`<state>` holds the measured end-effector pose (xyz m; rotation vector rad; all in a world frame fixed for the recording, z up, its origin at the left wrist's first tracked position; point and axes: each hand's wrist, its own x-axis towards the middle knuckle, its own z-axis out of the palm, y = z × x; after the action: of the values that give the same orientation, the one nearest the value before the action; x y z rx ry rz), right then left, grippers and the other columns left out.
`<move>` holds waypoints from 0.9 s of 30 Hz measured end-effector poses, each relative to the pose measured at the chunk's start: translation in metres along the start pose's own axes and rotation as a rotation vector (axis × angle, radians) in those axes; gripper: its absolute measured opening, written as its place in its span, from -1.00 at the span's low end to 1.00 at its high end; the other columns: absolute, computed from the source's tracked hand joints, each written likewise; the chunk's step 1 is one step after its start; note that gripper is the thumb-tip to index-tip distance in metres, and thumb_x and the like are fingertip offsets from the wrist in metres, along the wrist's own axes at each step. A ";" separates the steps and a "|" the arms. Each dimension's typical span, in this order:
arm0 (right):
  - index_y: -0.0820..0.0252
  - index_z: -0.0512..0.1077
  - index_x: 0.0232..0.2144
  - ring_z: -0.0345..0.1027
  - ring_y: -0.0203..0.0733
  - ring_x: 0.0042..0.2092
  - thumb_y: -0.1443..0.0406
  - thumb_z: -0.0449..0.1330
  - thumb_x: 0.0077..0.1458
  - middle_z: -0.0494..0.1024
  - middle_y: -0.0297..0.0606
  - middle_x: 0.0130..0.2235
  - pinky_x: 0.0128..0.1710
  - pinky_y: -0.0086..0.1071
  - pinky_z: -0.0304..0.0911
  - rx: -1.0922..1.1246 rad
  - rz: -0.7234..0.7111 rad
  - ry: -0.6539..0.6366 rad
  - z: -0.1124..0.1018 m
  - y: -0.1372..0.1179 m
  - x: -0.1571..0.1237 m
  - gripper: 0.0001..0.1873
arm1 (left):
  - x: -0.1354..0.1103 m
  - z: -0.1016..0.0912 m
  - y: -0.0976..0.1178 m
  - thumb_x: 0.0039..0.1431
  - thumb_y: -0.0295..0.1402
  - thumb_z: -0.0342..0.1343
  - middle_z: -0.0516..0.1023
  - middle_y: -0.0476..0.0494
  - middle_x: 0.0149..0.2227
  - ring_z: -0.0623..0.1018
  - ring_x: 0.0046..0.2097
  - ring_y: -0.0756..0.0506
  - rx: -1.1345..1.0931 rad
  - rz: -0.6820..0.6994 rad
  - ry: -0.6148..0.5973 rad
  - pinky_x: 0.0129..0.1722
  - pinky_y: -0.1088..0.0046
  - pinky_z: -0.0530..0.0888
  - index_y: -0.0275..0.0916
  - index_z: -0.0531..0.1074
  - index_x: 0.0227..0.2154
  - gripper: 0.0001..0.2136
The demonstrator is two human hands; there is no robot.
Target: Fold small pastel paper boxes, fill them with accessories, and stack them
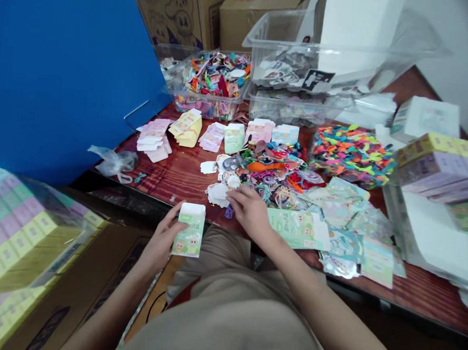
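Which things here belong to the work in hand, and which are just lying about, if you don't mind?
In use:
left hand, holding a green paper box
right hand, on a heap of small pieces

Lying about:
flat pink cartons
clear bin of scraps
plastic bag

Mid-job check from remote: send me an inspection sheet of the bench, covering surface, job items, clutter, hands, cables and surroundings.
Surface: red-brown wood-grain table, heavily covered.
Job's things: small green-and-white box; flattened green box beside the right hand.
Clutter: heap of colourful scraps; clear plastic tubs of mixed pieces; pink and yellow box blanks.
Hands: left hand holds the box; right hand rests on the heap's near edge.
Cables: nothing seen.
Surroundings: blue board; cardboard cartons; plastic-wrapped box stacks.
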<state>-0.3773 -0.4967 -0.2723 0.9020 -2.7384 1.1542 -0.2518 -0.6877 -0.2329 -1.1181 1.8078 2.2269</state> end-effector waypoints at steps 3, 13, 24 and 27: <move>0.17 0.51 0.00 0.33 0.08 0.01 0.19 0.19 0.24 0.48 0.01 -0.04 -0.14 -0.22 0.35 -0.276 0.014 -0.197 0.012 -0.008 0.024 -0.67 | 0.008 0.000 0.000 -0.16 -0.40 0.16 0.63 -0.02 -0.18 0.58 -0.33 -0.06 -0.009 0.018 0.046 -0.36 0.49 0.45 -0.16 0.31 0.21 -0.27; 0.13 0.57 -0.26 0.39 -0.14 -0.15 0.15 0.16 0.27 0.52 -0.17 -0.13 -0.29 -0.37 0.16 -0.309 -0.047 -0.376 0.005 -0.003 0.034 -0.76 | 0.010 -0.001 -0.014 -0.02 -0.10 0.23 0.50 -0.08 -0.19 0.51 -0.23 -0.08 0.460 0.331 0.021 -0.18 0.40 0.44 -0.20 0.21 0.02 -0.43; 0.10 0.58 -0.31 0.23 -0.06 -0.17 0.22 0.09 0.32 0.60 -0.20 -0.26 -0.24 -0.29 0.13 -0.279 -0.113 -0.051 0.006 0.008 0.013 -0.72 | 0.020 0.009 -0.022 -0.03 -0.11 0.30 0.57 -0.10 -0.16 0.57 -0.16 -0.12 0.672 0.483 0.028 -0.13 0.39 0.44 -0.18 0.31 -0.03 -0.47; 0.10 0.60 -0.28 0.27 -0.06 -0.16 0.18 0.09 0.32 0.61 -0.21 -0.26 -0.23 -0.29 0.17 -0.174 -0.084 -0.058 0.005 0.009 0.011 -0.71 | 0.019 0.011 -0.019 0.01 -0.09 0.27 0.58 -0.13 -0.13 0.58 -0.12 -0.15 0.746 0.486 0.040 -0.09 0.35 0.44 -0.18 0.30 0.00 -0.47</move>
<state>-0.3900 -0.5005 -0.2788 1.0312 -2.7624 0.8744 -0.2620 -0.6794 -0.2586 -0.6131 2.7923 1.4046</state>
